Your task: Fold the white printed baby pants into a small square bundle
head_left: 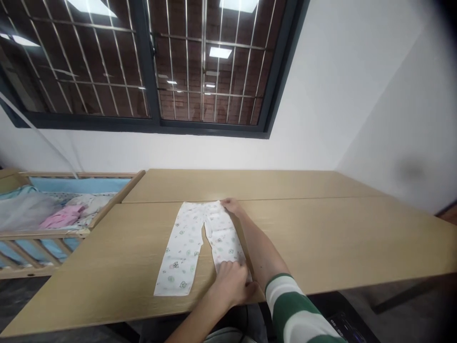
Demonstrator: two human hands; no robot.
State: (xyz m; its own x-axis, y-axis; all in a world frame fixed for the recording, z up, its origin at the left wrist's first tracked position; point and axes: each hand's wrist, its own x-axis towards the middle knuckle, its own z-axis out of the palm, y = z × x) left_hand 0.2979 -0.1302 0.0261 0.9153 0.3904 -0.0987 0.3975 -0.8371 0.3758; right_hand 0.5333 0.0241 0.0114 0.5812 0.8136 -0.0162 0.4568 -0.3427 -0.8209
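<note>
A small pair of white baby trousers [185,243] with a faint print lies flat on the wooden table [321,238], waistband away from me and legs towards me. My left hand [232,286] is closed on the hem of the right trouser leg near the table's front edge. Wearing a green and white striped sleeve, my right arm reaches along that leg. At its end, my right hand [231,206] pinches the right corner of the waistband. The left trouser leg lies untouched.
A wooden baby cot [53,214] with blue lining and pink and white cloth inside stands against the table's left side. A white wall and a barred dark window lie behind. The table's right half is bare wood.
</note>
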